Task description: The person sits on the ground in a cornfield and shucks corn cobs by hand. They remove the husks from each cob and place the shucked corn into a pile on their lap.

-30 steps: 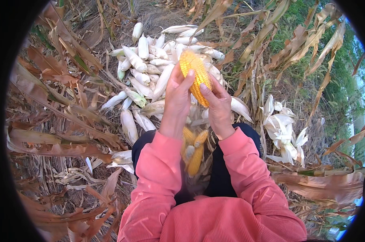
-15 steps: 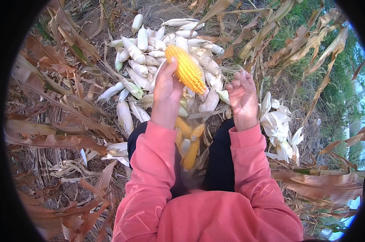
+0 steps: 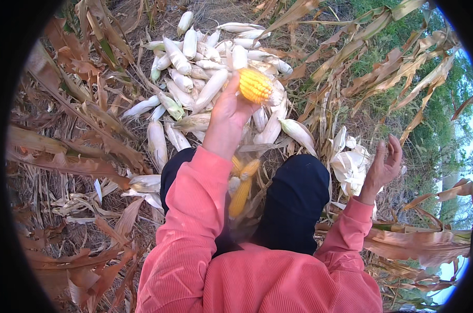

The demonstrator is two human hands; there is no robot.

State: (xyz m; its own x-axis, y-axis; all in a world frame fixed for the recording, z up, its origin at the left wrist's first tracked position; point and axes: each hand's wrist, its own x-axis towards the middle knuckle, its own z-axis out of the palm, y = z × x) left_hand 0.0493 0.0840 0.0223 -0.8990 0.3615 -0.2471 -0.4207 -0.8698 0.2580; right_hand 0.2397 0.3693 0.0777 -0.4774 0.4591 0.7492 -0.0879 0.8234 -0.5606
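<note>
My left hand (image 3: 228, 116) is closed around a husked yellow corn cob (image 3: 254, 86), raised over the near side of a heap of corn ears in pale husks (image 3: 177, 56). The kernels are bare and one end of the cob faces right. Out to the right, my right hand (image 3: 383, 168) is empty with its fingers apart, beside a bunch of stripped white husks (image 3: 348, 169). Several bare yellow cobs (image 3: 240, 197) lie on the ground between my legs, partly hidden by my left sleeve.
Dry brown corn stalks and leaves (image 3: 80, 161) crowd the left side. More withered stalks (image 3: 346, 49) lean in from the upper right, with green weeds (image 3: 424, 120) behind them. My right knee (image 3: 299, 180) stands between the cobs and the stripped husks.
My right hand has swung outward to the right, away from the cob. My left hand keeps the cob, which has turned and moved slightly right.
</note>
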